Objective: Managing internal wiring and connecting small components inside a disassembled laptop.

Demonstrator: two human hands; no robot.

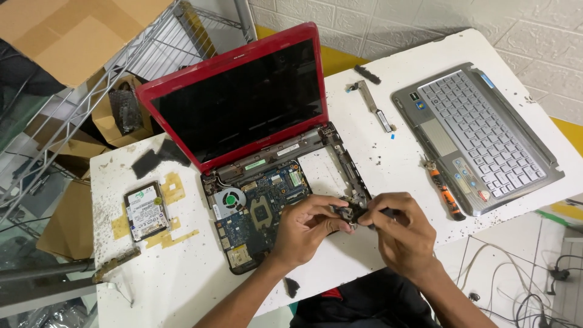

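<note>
Both forearms are bare from the wrist up, with no sleeves in sight. The left hand (303,229) and right hand (401,234) wear no gloves, rings or watch. Below them shows dark clothing with a small red patch.

Setting: informal electronics repair workshop, laptop teardown bench. Evidence: white worktable (182,285), chipped and littered w/ debris. At centre, red laptop (243,103) opened up, motherboard (258,209) and fan exposed. At 3 o'clock, detached silver keyboard deck (480,136); orange-handled screwdriver (446,194) beside it. At 9 o'clock, loose hard drive (146,211) on tape strips. At 12 o'clock, removed hinge bracket (373,104). At 10–11 o'clock, wire shelving (152,45) w/ cardboard boxes. At 4–5 o'clock, cables on tiled floor (522,285).
</note>
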